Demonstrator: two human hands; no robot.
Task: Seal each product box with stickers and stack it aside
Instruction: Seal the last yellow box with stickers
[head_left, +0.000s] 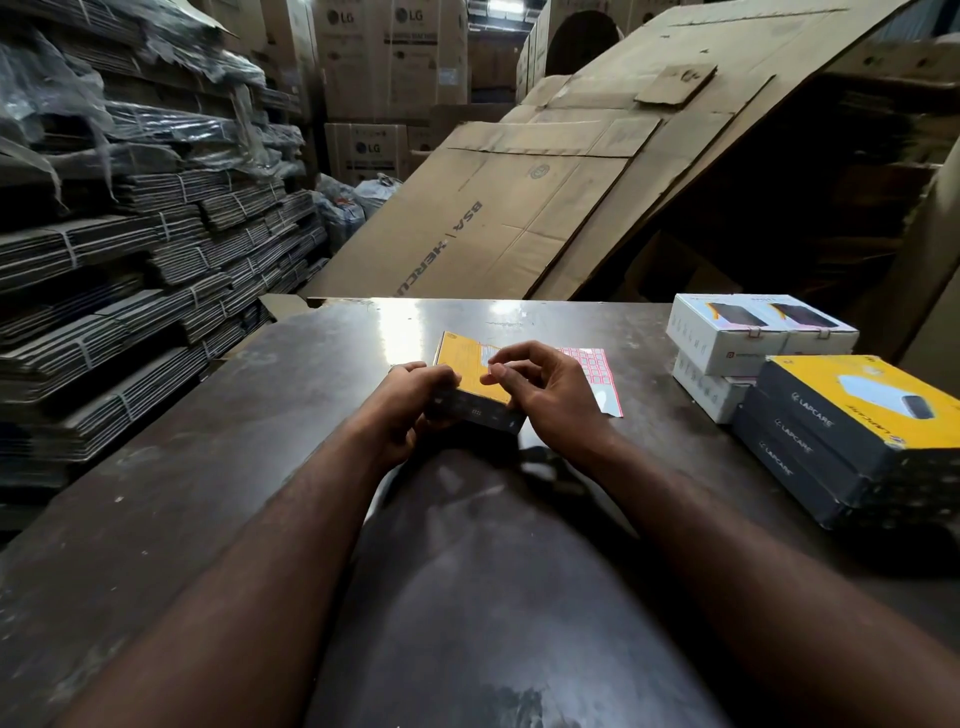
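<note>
- Left hand (415, 395): fingers curled round the near left corner of the yellow-topped, dark-sided cardboard product box (470, 371), which lies mid-way across the dark glossy worktop (208, 493), its near end apparently raised.
- Right hand (540, 384): poised over the near right edge of the product box, thumb and forefinger drawn together. Whether a sticker lies between them is too small to tell.
- Sheet of red-bordered stickers (592, 364): flat on the worktop just behind the right hand, partly hidden by it.
- Stack of matching yellow-and-dark boxes (841, 431): at the right edge, well apart from the hands, with white product boxes (748, 332) just beyond.
- Risk 1: a sticker pressed down off the flap seam would probably leave the box unsealed. The likely cause is the box shifting under a one-corner grip.
- Risk 2: a small sticker may fold onto itself or cling to the fingertip, owing to a pinch on the adhesive side.
- Risk 3: the stack overhangs near the worktop's right edge. A box set down carelessly could nudge it off.
</note>
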